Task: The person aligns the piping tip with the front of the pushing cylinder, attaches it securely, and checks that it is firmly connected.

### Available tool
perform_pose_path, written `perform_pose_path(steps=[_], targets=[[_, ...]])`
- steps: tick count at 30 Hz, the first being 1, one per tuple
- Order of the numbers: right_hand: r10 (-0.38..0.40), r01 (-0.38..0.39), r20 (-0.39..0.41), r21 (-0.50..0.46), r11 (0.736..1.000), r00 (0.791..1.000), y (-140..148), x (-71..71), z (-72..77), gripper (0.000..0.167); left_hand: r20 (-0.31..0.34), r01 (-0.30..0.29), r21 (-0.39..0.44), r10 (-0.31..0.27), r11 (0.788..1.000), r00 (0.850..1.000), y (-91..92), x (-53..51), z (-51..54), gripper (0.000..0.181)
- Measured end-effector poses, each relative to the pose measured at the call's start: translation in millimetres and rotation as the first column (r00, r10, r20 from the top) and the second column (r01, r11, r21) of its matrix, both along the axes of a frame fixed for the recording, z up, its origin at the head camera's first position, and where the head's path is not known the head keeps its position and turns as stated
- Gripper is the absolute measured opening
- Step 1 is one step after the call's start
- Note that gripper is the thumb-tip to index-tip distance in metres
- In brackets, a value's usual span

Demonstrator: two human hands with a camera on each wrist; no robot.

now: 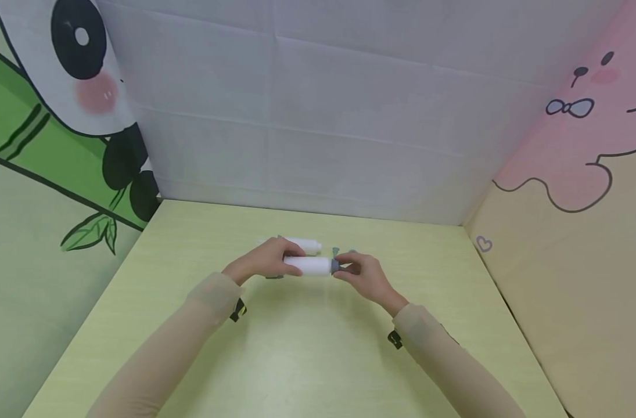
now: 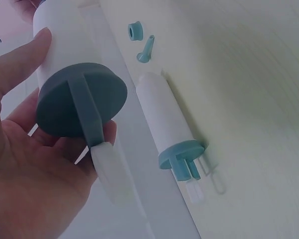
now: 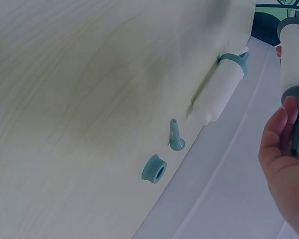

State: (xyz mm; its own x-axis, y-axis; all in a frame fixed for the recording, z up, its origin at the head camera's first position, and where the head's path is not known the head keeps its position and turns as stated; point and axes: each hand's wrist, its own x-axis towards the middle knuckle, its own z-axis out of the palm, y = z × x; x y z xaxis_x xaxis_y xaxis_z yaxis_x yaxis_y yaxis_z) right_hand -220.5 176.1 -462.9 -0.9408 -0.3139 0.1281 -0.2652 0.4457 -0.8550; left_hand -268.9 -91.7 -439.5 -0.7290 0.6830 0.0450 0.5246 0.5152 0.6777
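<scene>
My left hand [image 1: 268, 257] grips a white tube [image 1: 312, 266] lying level above the table. The tube's left end has a wide dark teal cap [image 2: 55, 109] with a crossbar and a pale handle [image 2: 112, 172], seen in the left wrist view. At its right end my right hand [image 1: 369, 277] pinches a dark nozzle piece [image 1: 335, 266], whose narrow stem [image 3: 298, 132] points away from the tube in the right wrist view. This piece touches the tube's end; whether it is fastened there, I cannot tell.
Behind the held tube, a second white tube [image 1: 308, 245] with a teal cap [image 2: 182, 152] lies on the table [image 1: 276, 360]. A small teal nozzle [image 3: 177, 143] and a teal ring [image 3: 153, 169] are beyond its narrow end. Walls stand behind and at both sides.
</scene>
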Motion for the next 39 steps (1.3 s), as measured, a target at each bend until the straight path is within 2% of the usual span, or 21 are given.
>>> perform_pose_path(steps=[7,11,18,22,26,28,31,35,39], targets=[[0.031,-0.03,0.012,-0.067,0.997,0.999,2,-1.3,-5.8,0.032,-0.005,0.005,-0.006,-0.005,1.0,1.0,-1.0,-0.3,0.9,0.032],[0.053,-0.053,-0.001,-0.127,0.99,0.999,3,-1.8,-7.3,0.032,-0.001,0.033,-0.004,-0.033,0.999,0.999,-0.4,0.0,3.0,0.03],[0.091,-0.094,-0.021,-0.188,0.978,0.996,-1,8.1,13.6,0.03,0.016,0.086,0.014,-0.086,0.996,0.996,0.3,0.5,8.5,0.027],[0.099,-0.098,-0.01,-0.237,0.967,0.995,0,8.7,16.5,0.031,0.058,0.115,0.04,-0.117,0.993,0.991,0.0,0.2,8.6,0.026],[0.126,-0.119,0.002,-0.308,0.944,0.992,1,7.4,16.2,0.032,0.136,0.149,0.073,-0.158,0.986,0.978,-2.7,-1.4,6.7,0.027],[0.135,-0.125,0.006,-0.326,0.937,0.991,1,6.7,17.3,0.033,0.152,0.161,0.086,-0.173,0.983,0.973,-4.2,-1.8,6.8,0.027],[0.136,-0.127,0.007,-0.302,0.945,0.991,2,6.7,22.3,0.032,0.171,0.168,0.092,-0.182,0.982,0.968,-5.7,-1.5,9.3,0.028],[0.135,-0.13,0.003,-0.244,0.961,0.991,3,5.9,27.8,0.03,0.159,0.161,0.093,-0.174,0.983,0.972,-5.0,-2.6,11.9,0.029],[0.139,-0.122,0.048,-0.259,0.958,0.989,6,-3.1,15.1,0.026,0.118,0.146,0.106,-0.158,0.984,0.98,-3.0,-2.4,14.4,0.027]])
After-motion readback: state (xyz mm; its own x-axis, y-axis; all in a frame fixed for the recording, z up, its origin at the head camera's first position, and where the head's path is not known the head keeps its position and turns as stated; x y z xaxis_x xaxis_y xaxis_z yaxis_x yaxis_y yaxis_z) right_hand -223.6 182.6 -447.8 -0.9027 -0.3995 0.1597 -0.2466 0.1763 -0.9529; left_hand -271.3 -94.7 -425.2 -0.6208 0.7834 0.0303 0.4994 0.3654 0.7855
